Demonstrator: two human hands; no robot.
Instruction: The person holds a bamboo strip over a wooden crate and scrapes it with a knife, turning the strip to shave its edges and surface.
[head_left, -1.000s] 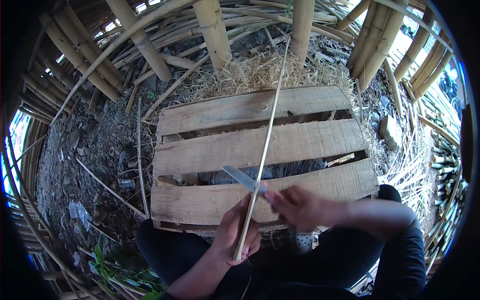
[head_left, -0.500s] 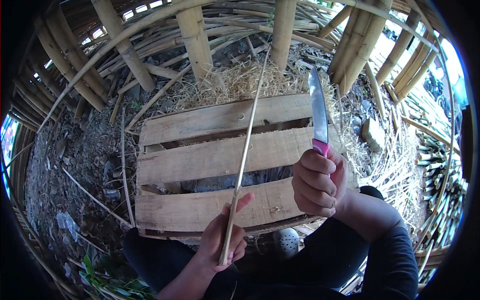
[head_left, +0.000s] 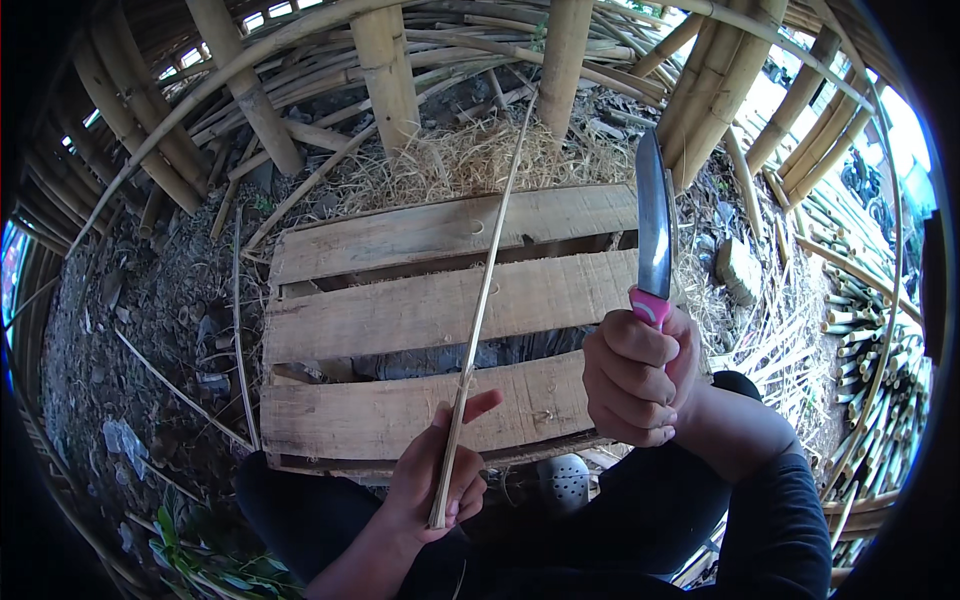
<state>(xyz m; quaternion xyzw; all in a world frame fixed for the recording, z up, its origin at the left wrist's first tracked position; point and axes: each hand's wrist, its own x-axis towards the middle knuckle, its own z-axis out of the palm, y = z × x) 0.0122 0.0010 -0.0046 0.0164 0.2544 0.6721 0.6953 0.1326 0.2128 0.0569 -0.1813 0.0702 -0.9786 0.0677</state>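
Note:
My left hand [head_left: 440,480] is closed around the lower end of a long thin bamboo strip [head_left: 484,290], its index finger stretched out to the right. The strip slants up and away over a slatted wooden crate [head_left: 400,300], its far tip near the straw. To the right, my right hand [head_left: 640,380] grips a knife [head_left: 654,220] by its pink handle, blade pointing up. Blade and strip are apart. Most of the handle is hidden within my right fist.
Bamboo posts [head_left: 388,85] stand behind the crate, with dry shavings [head_left: 450,165] at their feet. Cut bamboo pieces [head_left: 870,370] are stacked at the right, near a stone block [head_left: 738,270]. Thin sticks [head_left: 180,385] lie on the littered ground at left. A perforated shoe [head_left: 565,484] shows below the crate.
The knife has turned slightly, its blade now looking darker and its tip shifted a little right. My left hand keeps its hold on the bamboo strip, and the whole view has shifted slightly.

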